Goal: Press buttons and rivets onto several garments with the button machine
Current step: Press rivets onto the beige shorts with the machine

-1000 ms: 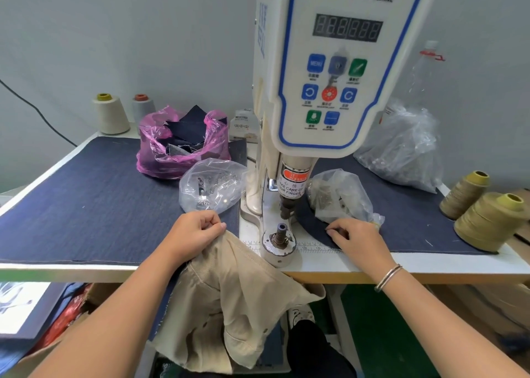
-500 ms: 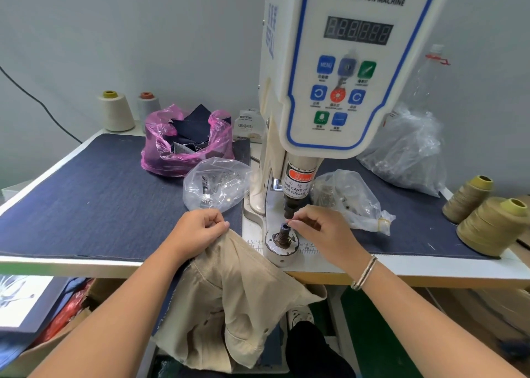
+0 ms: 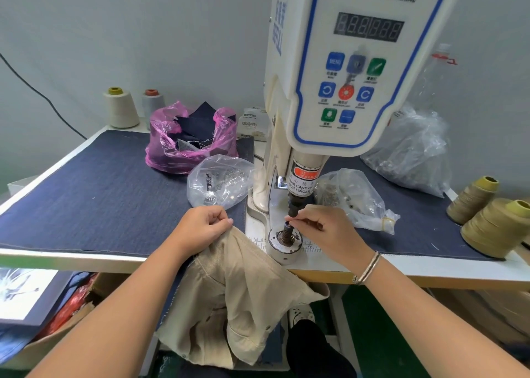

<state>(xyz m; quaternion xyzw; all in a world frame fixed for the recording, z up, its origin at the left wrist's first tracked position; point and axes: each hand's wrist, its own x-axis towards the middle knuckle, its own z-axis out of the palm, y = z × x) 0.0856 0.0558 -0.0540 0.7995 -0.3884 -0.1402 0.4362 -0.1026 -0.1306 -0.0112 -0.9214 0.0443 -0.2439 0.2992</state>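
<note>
So the right hand is up at the button machine in the middle of the frame, fingers pinched together on something tiny right at the lower die post. Looks like a button or rivet part being seated, but it's too small to tell which. The left hand has its fingers curled tight around a bunch of the beige garment, holding the top edge at the worktop lip, just left of the die, while the rest hangs off toward the lower middle.

Handling-wise, I'd say that garment is light and floppy, a soft cotton sort of thing, so it'll sag and shift unless it's gripped close to the spot going under the punch. Best hold is probably right by the seam or placket edge, pulled flat. The metal bits are likely small and slippery, fingertip work only. More of them seem to sit in the clear bag left of the machine.
</note>
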